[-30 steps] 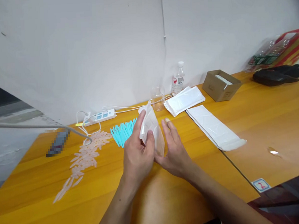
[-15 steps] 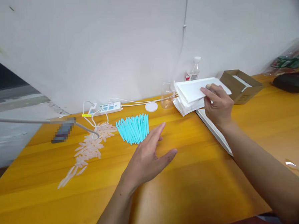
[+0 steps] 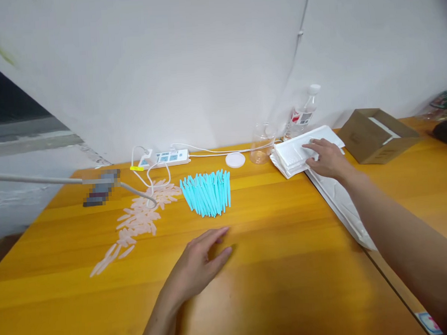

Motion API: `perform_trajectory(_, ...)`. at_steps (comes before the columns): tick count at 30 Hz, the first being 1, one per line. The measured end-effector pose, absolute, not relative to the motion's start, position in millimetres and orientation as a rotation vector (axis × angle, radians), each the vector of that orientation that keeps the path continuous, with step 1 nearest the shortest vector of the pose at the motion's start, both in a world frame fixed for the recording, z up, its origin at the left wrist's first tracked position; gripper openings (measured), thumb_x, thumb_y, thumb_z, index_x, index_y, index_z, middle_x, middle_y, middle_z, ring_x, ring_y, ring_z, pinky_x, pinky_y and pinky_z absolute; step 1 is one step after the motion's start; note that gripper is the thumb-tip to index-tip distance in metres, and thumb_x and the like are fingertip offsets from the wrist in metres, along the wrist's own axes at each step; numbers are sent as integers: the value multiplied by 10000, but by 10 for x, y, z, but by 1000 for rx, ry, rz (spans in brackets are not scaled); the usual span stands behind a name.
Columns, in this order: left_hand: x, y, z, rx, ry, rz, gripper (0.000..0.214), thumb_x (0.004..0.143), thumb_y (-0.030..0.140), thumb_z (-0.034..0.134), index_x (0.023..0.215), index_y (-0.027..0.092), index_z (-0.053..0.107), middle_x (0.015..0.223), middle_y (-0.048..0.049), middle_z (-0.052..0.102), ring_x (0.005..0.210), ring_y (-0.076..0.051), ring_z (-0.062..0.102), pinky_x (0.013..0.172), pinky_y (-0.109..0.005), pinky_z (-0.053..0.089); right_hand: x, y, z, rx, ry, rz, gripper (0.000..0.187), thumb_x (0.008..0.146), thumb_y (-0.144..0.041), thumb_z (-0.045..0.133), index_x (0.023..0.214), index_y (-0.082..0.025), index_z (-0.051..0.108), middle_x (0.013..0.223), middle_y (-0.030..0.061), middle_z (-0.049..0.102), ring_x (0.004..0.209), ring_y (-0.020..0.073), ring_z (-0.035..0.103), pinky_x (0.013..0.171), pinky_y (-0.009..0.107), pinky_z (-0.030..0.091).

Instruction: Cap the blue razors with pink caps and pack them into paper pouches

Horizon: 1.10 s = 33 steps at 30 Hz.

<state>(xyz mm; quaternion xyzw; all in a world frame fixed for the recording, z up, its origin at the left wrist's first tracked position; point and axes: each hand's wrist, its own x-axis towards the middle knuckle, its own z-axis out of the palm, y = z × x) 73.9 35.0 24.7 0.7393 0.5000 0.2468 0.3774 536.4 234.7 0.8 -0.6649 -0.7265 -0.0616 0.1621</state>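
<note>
My left hand (image 3: 200, 261) rests flat on the wooden table (image 3: 282, 284), fingers stretched out, holding nothing, a short way in front of a pile of turquoise plastic pieces (image 3: 209, 192). My right hand (image 3: 326, 157) reaches far right and lies on top of a stack of white plastic bags (image 3: 294, 156), fingers spread and pressing down. A trail of pale pink plastic pieces (image 3: 136, 219) lies left of the turquoise pile.
A long white bag (image 3: 341, 204) lies under my right forearm. Behind stand a clear cup (image 3: 261, 143), a white lid (image 3: 235, 160), a water bottle (image 3: 303, 112), a power strip (image 3: 168, 157) with cables, and an open cardboard box (image 3: 377, 134).
A second ago both hands held a clear bag in front of me. My right hand carried it to the stack and laid it flat; my left hand dropped to the table.
</note>
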Motion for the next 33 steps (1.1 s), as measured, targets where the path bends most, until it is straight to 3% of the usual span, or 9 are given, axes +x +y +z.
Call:
perform_trajectory(4,438,345,155,1792,1431,754,356,926,399,580,1235,250,677,1159,-84,741,946,-202,705,870,-363,571,5253,2245,57,-1891,-2063,-188,489,819,-241,538,1293,-193,646,1451,133,536,1416,366,392,1136,586,331)
perform_trajectory(7,240,360,90,1683,1605,799,348,910,446,590,1131,210,717,1041,-80,766,874,-203,709,813,-333,566,4909,2033,161,-1795,-1943,-195,420,829,-267,533,1204,-168,695,1386,162,582,1344,360,481,1107,554,388)
perform_trajectory(10,163,398,59,1624,1744,795,353,903,493,573,988,190,735,927,-59,771,823,-208,704,749,-308,547,4190,1675,235,-1664,-1770,32,342,871,-393,559,1076,-182,734,1150,136,712,1007,290,686,905,442,548)
perform_trajectory(14,243,418,58,1682,1783,740,376,907,513,549,873,182,723,780,-30,741,705,-192,668,646,-278,498,3038,1315,192,-1563,-1836,517,381,907,-532,559,795,-217,743,789,63,757,694,221,698,670,344,542)
perform_trajectory(16,295,382,49,1699,1752,748,366,914,502,546,867,183,719,776,-27,735,704,-186,657,651,-272,488,2609,1313,143,-1577,-1902,566,380,914,-537,561,827,-217,746,816,70,763,746,229,710,697,340,530)
perform_trajectory(20,309,249,-11,1702,1683,792,346,935,476,532,891,187,718,807,-32,730,725,-177,647,678,-268,485,2182,1514,76,-1801,-1989,476,402,902,-526,579,1071,-198,738,992,122,765,938,277,710,797,365,522)
perform_trajectory(24,193,136,-83,1682,1678,812,330,930,468,547,906,190,723,814,-32,727,724,-168,641,676,-260,487,2087,1641,49,-1895,-2018,472,312,870,-417,619,1033,-197,768,1010,141,767,974,296,704,815,354,511)
perform_trajectory(29,-130,90,-121,1591,1739,865,331,904,487,581,951,193,727,897,-42,749,812,-187,670,740,-274,513,2106,1665,62,-1950,-2028,475,278,899,-271,530,958,-193,791,982,143,774,967,272,708,803,306,487)
perform_trajectory(33,-406,112,-123,1531,1845,909,359,878,518,602,975,193,720,939,-50,754,874,-211,679,790,-298,522,2128,1679,62,-1947,-2000,489,303,916,-319,519,987,-196,787,1007,151,770,975,287,704,799,322,483)
